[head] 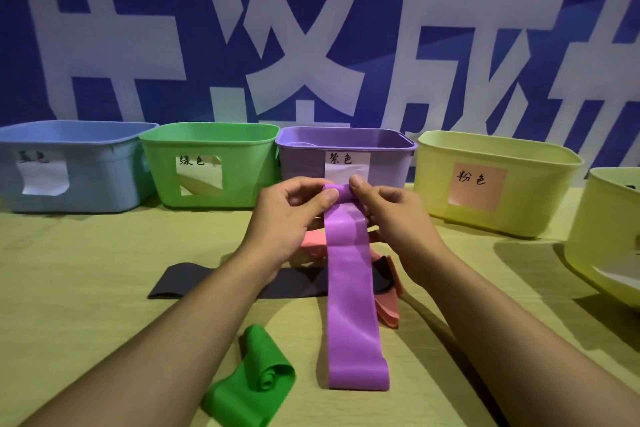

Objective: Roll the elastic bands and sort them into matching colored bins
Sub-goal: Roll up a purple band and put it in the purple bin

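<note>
- The purple band (351, 274) is a thin, flat strip, judged light, soft and floppy. It hangs from the hands, and its far end lies on the worktop (86, 270).
- Its top end is already curled into a small roll, held up in front of the purple bin (304, 163).
- It looks smooth and stretchy, so a loose roll would likely spring open. The best hold is at both edges of the roll, pinching across the turns.
- The left hand (287, 215) has its fingers (329, 199) clamped on the roll's left edge, thumb on top.
- The right hand (391, 218) mirrors it, thumb and fingers pinching the right edge.
- Both forearms reach forward and angle inward, with the hands raised above the worktop.
- A green band (256, 378), partly curled, lies near the left forearm. A black band (180, 279) and a pink band (386, 305) lie flat under the hands.
- A green bin (207, 166) stands left of the purple one.
</note>
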